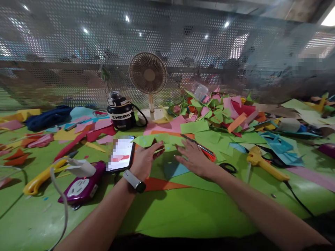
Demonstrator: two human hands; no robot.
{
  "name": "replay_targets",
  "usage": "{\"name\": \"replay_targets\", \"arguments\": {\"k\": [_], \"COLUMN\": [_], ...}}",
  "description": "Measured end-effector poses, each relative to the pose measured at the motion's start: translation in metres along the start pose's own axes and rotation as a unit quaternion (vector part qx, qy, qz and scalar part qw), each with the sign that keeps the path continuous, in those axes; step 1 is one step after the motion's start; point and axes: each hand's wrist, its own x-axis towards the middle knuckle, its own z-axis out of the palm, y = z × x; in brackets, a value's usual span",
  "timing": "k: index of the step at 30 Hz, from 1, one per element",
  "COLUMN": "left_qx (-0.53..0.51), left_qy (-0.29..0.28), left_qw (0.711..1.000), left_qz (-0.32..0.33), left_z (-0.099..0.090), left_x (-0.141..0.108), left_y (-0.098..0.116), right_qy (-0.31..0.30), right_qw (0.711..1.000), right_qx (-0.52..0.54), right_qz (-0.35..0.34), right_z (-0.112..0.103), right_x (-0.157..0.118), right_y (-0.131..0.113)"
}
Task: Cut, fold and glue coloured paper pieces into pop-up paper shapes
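Note:
My left hand (145,161), with a watch (134,180) on its wrist, reaches over the paper, thumb and fingers apart. A phone (120,154) with a lit screen lies just beside it. My right hand (195,157) hovers over or rests on the paper, palm down with fingers spread; contact is hard to tell. Between the hands are a green paper piece (169,139) and a blue paper piece (176,169), and an orange paper sheet (164,184) lies nearer me. Scissors (227,168) with black handles and a pen-like dark tool (192,139) lie by my right hand, partly covered.
A purple power strip (85,184) with a white plug and a yellow-handled tool (43,177) are at left. A yellow glue gun (267,164) lies right. Behind stand a black bottle (120,113), a fan (148,74) and a heap of paper scraps (217,111), before a perforated screen (86,52).

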Motion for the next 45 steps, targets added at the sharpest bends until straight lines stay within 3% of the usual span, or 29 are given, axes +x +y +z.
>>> {"name": "replay_targets", "arguments": {"k": [3, 7, 9, 12, 14, 19, 22, 30, 34, 45], "left_qx": [0.003, 0.013, 0.015, 0.017, 0.016, 0.018, 0.037, 0.053, 0.036, 0.008], "left_qy": [0.006, 0.008, 0.003, 0.001, 0.007, 0.004, -0.009, -0.039, -0.06, -0.114], "left_qw": [1.0, 1.0, 1.0, 1.0, 1.0, 0.999, 0.998, 0.995, 0.994, 0.991], "left_qz": [-0.005, -0.005, -0.005, -0.009, -0.016, -0.044, -0.051, -0.079, -0.089, -0.064], "left_z": [0.001, 0.0, -0.001, -0.002, -0.002, 0.0, 0.004, 0.01, 0.009, 0.012], "left_x": [0.001, 0.0, 0.0, 0.001, 0.003, 0.003, -0.001, -0.013, -0.012, -0.017], "left_y": [-0.002, -0.002, -0.003, -0.003, -0.005, -0.009, -0.011, -0.016, -0.021, -0.017], "right_qy": [-0.017, 0.011, 0.02, 0.032, 0.05, 0.059, 0.044, 0.081, 0.079, 0.059], "right_qw": [0.998, 0.996, 0.999, 0.989, 0.95, 0.802, 0.768, 0.847, 0.886, 0.953], "right_qx": [-0.061, -0.089, -0.044, 0.139, 0.301, 0.589, 0.635, 0.525, 0.458, 0.296], "right_qz": [-0.006, -0.017, -0.009, 0.038, 0.065, 0.084, 0.075, -0.002, 0.01, -0.018], "right_z": [0.003, 0.004, 0.003, -0.003, -0.009, -0.018, -0.018, -0.008, -0.01, -0.006], "right_x": [-0.003, -0.002, 0.0, 0.005, 0.008, 0.012, 0.01, 0.002, -0.002, -0.006], "right_y": [-0.007, -0.01, -0.007, -0.002, 0.002, 0.004, 0.002, -0.003, -0.012, -0.021]}}
